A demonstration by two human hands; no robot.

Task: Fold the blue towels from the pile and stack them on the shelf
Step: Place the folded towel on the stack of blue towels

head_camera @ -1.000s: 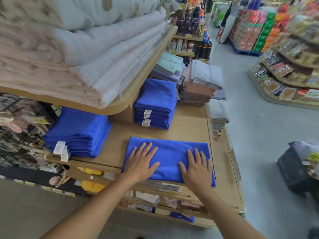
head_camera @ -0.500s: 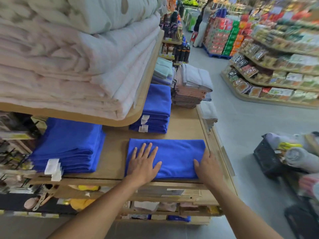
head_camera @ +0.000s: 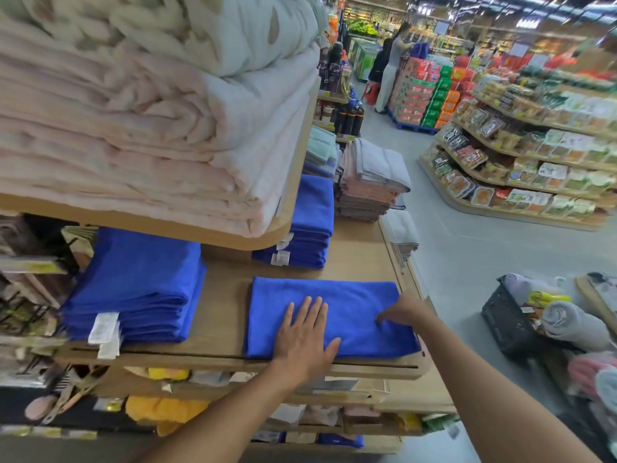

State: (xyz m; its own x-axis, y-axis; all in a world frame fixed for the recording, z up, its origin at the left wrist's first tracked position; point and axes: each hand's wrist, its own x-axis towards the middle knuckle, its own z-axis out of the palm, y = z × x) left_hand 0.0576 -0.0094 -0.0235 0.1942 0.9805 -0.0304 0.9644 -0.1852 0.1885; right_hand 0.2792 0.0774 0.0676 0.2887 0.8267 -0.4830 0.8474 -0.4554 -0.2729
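Observation:
A blue towel (head_camera: pixel 334 295) lies folded into a flat rectangle on the wooden shelf (head_camera: pixel 220 309), near its front right corner. My left hand (head_camera: pixel 305 332) rests flat on the towel's near middle, fingers straight and spread. My right hand (head_camera: pixel 402 310) is at the towel's right edge with its fingers curled down, pinching the cloth there. A stack of folded blue towels (head_camera: pixel 133 285) with white tags stands to the left on the same shelf. A second blue stack (head_camera: pixel 303 225) stands behind.
An upper shelf (head_camera: pixel 160 225) loaded with thick pink and white bedding overhangs the left stack. Pink and grey towels (head_camera: pixel 370 182) are piled further back. A black basket (head_camera: pixel 507 325) with rolled towels sits on the floor at the right. Two people stand far down the aisle.
My right hand slid from lying flat on the towel to its right edge and curled onto the cloth. My left hand stayed flat. The view has tilted up and to the right.

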